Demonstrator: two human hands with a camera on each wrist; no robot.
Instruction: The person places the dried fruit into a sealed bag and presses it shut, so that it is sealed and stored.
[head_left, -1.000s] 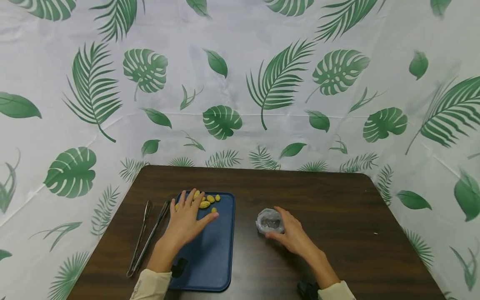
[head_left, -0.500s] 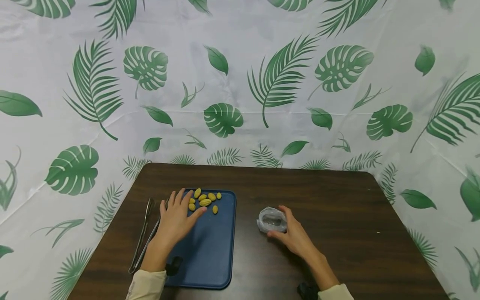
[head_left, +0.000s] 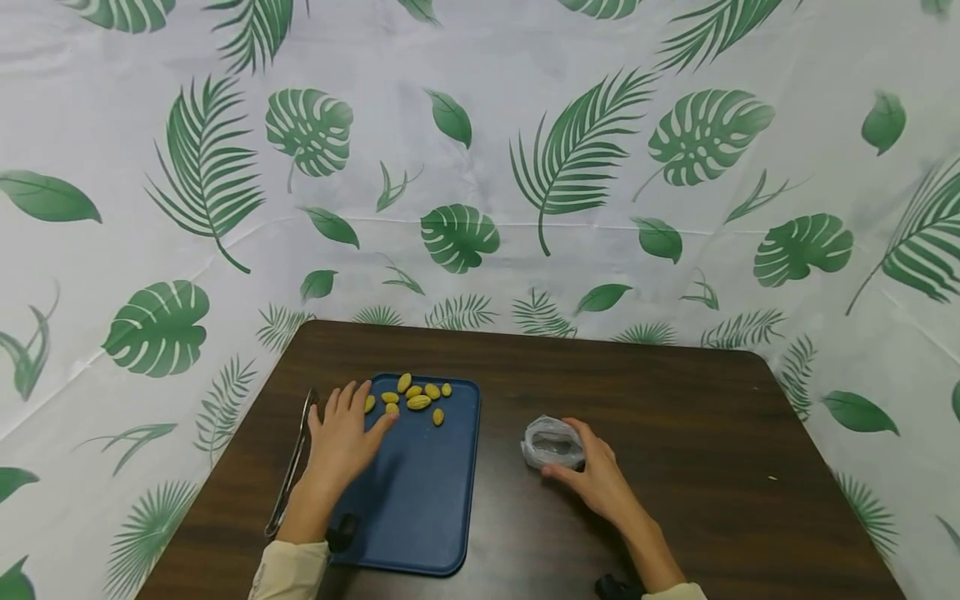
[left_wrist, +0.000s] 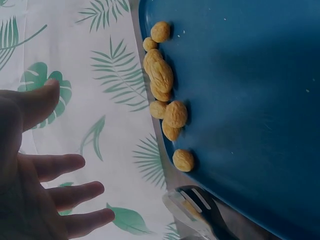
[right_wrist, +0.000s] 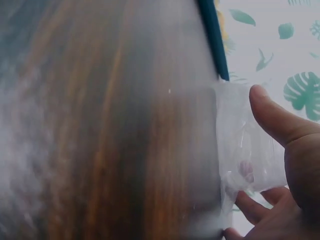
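Observation:
My left hand (head_left: 339,450), fingers straight and spread, hovers over the left edge of the blue tray (head_left: 423,517), holding nothing. Several small yellow, wrinkled, oval pieces (head_left: 418,402) lie in the tray's far end; the left wrist view shows them grouped along the rim, apart from my fingers. Metal tongs (head_left: 291,483) lie left of the tray, partly hidden by my left hand, their head (left_wrist: 200,207) visible in the left wrist view. My right hand (head_left: 600,479) holds a clear plastic-lined cup (head_left: 531,450) upright, thumb (right_wrist: 272,112) on one side and fingers curled on the other.
A dark wood-grain table (head_left: 675,417) carries everything. A white cloth with green leaf prints (head_left: 480,167) hangs behind its far edge. A dark strap piece (head_left: 343,533) sits at my left wrist, and a small pale speck (head_left: 772,478) lies on the right of the table.
My left hand has moved left, off the yellow pieces, uncovering more of them and covering part of the tongs. My right hand has stayed at the cup.

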